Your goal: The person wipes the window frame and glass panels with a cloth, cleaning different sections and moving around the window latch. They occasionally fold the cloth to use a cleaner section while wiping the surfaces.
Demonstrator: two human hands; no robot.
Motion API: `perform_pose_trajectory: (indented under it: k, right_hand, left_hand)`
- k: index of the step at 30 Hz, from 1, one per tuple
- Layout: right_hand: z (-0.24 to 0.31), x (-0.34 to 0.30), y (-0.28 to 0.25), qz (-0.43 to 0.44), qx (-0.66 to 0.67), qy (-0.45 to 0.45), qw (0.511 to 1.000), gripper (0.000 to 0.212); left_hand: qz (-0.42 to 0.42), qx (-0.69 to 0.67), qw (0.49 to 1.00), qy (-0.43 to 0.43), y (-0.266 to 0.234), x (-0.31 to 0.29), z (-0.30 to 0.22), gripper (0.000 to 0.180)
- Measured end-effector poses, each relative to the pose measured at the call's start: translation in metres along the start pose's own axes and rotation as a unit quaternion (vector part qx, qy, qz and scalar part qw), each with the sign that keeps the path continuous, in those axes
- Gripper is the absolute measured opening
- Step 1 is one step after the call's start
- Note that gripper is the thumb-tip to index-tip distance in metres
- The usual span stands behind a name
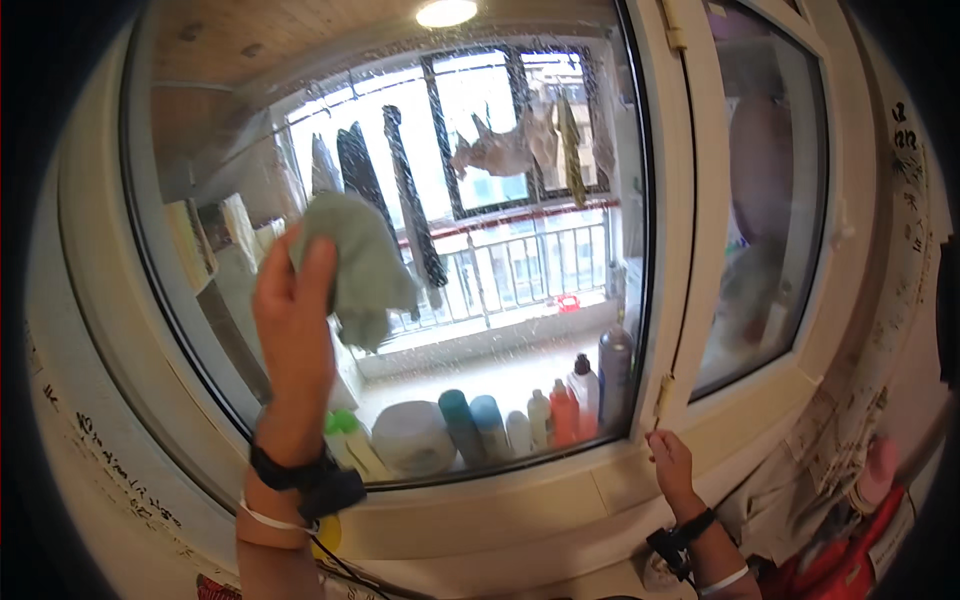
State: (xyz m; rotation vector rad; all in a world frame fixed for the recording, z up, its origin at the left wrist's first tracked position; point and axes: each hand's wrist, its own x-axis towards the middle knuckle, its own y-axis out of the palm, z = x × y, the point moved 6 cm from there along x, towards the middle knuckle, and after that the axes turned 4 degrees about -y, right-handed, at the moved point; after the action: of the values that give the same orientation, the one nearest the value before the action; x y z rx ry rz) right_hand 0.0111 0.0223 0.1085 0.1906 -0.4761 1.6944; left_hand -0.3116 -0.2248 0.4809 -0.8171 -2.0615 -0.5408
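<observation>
Before the windowpane (520, 335) — left hand (297, 325) gripping a grey-green cloth (357, 268).

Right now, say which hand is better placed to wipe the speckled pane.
The left hand, likely: it holds the green cloth up at the pane; the right hand is low by the frame.

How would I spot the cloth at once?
Find the big window, then the left hand raised in front of its left half, above a black wristband. The cloth is the limp grey-green piece in that hand's grip. Unlike the hanging clothes seen through the glass, it is on the near side, held between thumb and fingers.
</observation>
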Motion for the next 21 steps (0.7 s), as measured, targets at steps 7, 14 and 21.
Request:
perform_pose_trajectory:
  k: [7, 14, 21]
  right_hand:
    - [-0.015, 0.000, 0.018, -0.005, -0.156, -0.179, 0.971, 0.026]
    - [-0.024, -0.013, 0.051, 0.078, -0.252, -0.269, 0.926, 0.024]
    - [0.007, -0.038, 0.125, 0.184, -0.181, -0.270, 0.928, 0.054]
  left_hand:
    - [0.225, 0.246, 0.937, 0.108, 0.051, 0.080, -0.008, 0.022]
    - [0.183, 0.473, 0.686, 0.521, 0.077, 0.044, 0.045, 0.019]
    - [0.097, 0.482, 0.637, 0.594, 0.064, 0.063, 0.060, 0.034]
